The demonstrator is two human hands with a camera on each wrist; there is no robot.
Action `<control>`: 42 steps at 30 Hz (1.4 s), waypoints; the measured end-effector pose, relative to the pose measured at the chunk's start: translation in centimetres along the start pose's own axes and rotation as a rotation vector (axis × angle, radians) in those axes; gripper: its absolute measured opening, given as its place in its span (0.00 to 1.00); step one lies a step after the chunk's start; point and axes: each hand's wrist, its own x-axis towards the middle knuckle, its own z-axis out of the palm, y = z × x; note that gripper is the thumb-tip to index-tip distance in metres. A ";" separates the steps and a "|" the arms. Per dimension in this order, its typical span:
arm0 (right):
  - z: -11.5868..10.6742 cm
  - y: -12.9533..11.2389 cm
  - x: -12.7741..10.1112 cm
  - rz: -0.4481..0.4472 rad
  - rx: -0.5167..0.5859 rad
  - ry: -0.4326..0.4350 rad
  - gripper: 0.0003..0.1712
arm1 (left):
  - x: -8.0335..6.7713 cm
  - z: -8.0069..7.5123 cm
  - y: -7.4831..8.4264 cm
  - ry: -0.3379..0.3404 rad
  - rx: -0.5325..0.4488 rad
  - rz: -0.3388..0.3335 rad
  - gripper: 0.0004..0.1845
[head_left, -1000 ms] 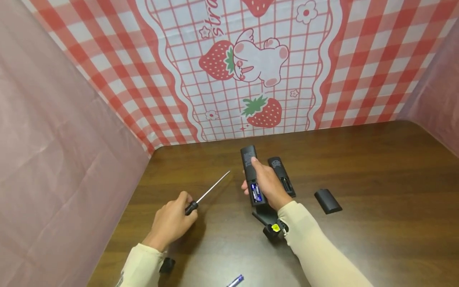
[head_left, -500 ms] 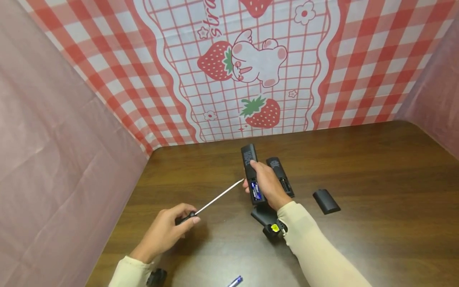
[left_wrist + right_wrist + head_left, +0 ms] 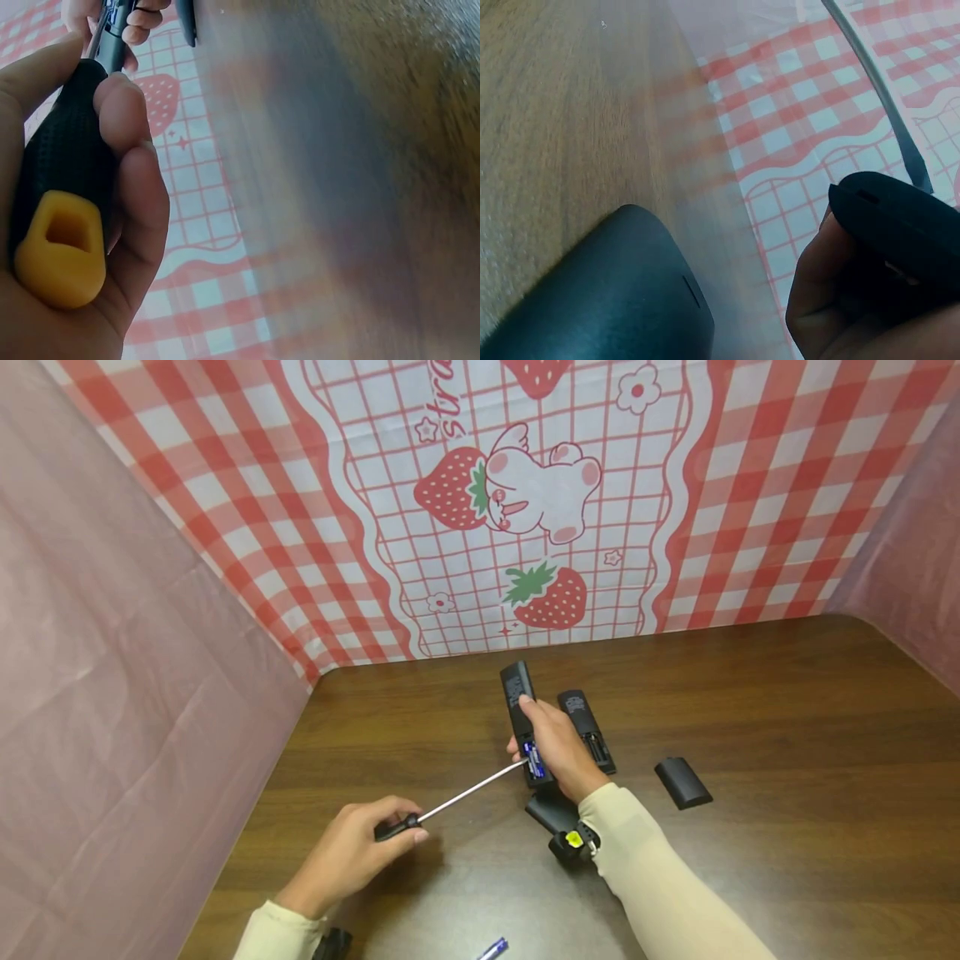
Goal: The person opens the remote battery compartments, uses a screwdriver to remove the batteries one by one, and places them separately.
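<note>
My left hand (image 3: pixel 356 852) grips a screwdriver by its black handle (image 3: pixel 67 142), which ends in a yellow cap (image 3: pixel 64 262). The thin metal shaft (image 3: pixel 472 789) reaches right, its flat tip (image 3: pixel 919 176) at the battery compartment of a black remote control (image 3: pixel 517 693); whether it touches, I cannot tell. My right hand (image 3: pixel 562 747) holds that remote with the thumb on its back. Blue batteries (image 3: pixel 534 760) sit in the uncovered compartment. Just right of this hand lies a second black remote (image 3: pixel 581 718), its compartment uncovered too.
A black battery cover (image 3: pixel 682 781) lies to the right on the brown wooden table (image 3: pixel 787 735). Another black cover (image 3: pixel 551 810) lies under my right wrist. One blue battery (image 3: pixel 493 949) is at the front edge of view. A checked strawberry cloth (image 3: pixel 262 527) hangs behind.
The screwdriver has swung right and its tip has come from the open table to the held remote's battery compartment. My left hand has shifted slightly toward me; the right hand has barely moved.
</note>
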 end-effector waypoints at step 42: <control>0.0 0.8 0.5 0.050 -0.072 0.018 0.21 | 1.8 0.0 0.6 0.166 0.502 0.334 0.17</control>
